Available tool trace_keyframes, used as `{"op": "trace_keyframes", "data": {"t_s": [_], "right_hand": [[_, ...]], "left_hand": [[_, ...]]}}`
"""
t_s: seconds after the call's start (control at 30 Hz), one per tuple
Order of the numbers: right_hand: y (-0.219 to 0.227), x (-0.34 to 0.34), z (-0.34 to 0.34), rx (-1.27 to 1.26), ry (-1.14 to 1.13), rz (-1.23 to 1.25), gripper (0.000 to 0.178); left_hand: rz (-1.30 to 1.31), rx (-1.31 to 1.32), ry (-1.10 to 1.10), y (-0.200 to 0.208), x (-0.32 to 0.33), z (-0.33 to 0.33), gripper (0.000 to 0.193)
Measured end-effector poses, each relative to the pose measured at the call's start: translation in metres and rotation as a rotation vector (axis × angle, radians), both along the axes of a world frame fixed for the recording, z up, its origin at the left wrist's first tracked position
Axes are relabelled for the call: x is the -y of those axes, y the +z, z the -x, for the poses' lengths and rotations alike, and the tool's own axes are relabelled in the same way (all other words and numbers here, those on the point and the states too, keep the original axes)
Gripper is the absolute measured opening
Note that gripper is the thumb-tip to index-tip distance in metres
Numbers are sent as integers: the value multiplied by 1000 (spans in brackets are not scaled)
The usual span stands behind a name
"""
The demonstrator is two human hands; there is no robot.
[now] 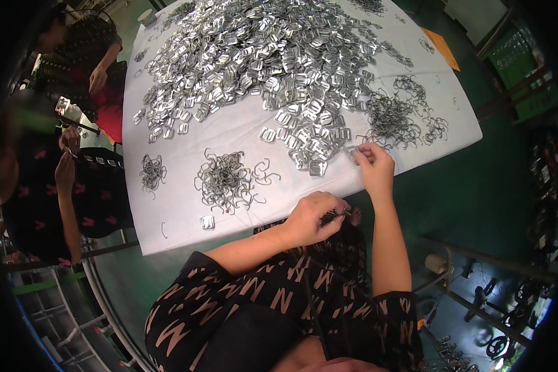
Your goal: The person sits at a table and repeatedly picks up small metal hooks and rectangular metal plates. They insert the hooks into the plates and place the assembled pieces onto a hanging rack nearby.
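My left hand (313, 218) is closed just off the near edge of the table. It holds a small dark tool (330, 217) with a thin tip pointing right; the fingers hide most of it, so its kind is unclear. My right hand (376, 168) reaches over the table's near right part, with thumb and fingers pinched on a silvery metal buckle (353, 150). Next to that hand spreads a cluster of loose flat metal buckles (316, 139). Farther right of it lies a tangled pile of bent wire hooks (387, 118).
A large heap of buckles (254, 49) covers the far part of the white-covered table (186, 146). More wire hooks (223, 180) lie at the near left, with a single buckle (207, 222) beside them. Other people sit at left, one handling a strip of buckles (99, 160).
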State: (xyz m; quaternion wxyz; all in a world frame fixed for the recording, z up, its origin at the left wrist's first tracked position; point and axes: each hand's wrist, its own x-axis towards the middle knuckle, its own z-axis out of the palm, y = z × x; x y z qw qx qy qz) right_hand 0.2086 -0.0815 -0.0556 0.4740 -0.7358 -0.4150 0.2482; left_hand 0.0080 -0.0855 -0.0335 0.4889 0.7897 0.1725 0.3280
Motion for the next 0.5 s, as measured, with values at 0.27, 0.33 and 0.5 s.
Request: {"op": "trace_keyframes", "data": {"t_s": [0.27,0.33,0.5], "right_hand": [[38,51,18,-416,102,-17,14],[50,57,24,-382,143,17,14],[55,71,37,-161,180,-16,15]], "left_hand": [[-11,-46,145,-3,-3,-7,14],[-1,-97,159,1,-3,-6,14],[-42,-90,129,-4,-1,-6,15]]}}
